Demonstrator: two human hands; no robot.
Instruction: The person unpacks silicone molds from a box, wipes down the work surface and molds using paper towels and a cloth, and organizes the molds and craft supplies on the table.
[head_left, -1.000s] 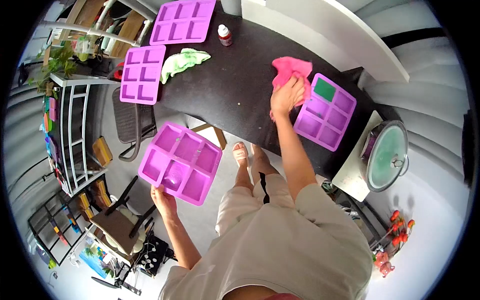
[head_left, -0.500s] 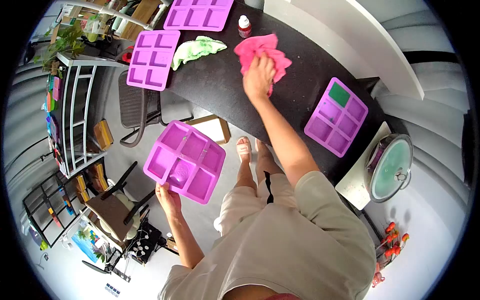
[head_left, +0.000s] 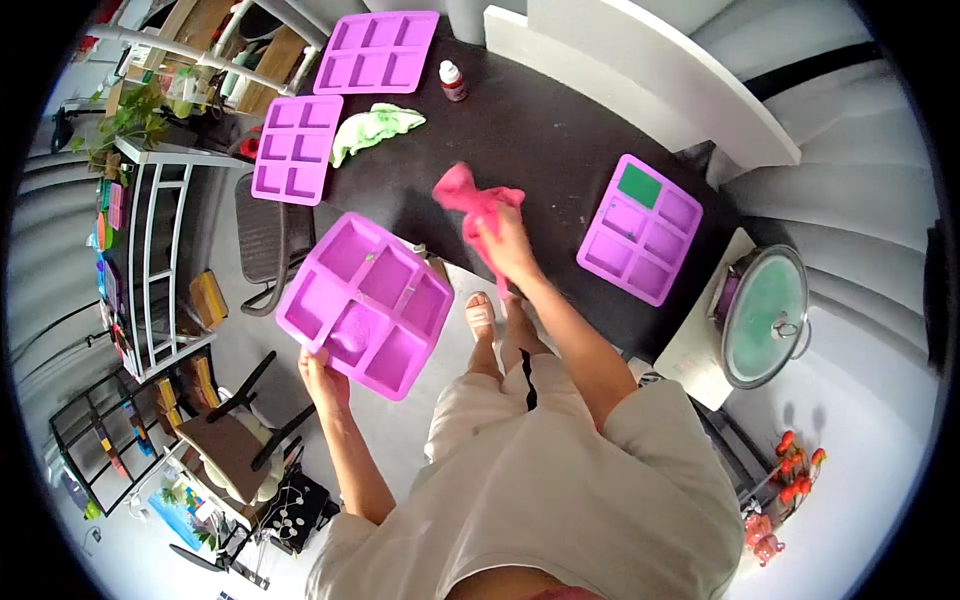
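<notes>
Here, the right hand (head_left: 508, 243) grips a soft, crumpled pink cloth (head_left: 478, 205).

A woven-back chair (head_left: 262, 235) stands on the grey floor (head_left: 412, 420) near a white metal shelf (head_left: 160, 262).

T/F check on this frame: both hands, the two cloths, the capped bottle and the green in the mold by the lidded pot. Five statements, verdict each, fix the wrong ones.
1. The left hand holds a six-cavity purple mold. True.
2. The right hand holds the green-stained cloth. False: it holds the pink cloth.
3. The two cloths are apart. True.
4. The bottle lies on its side. False: it stands upright on the black table.
5. In the mold nearest the lidded pot, one corner cavity is filled green. True.
</notes>
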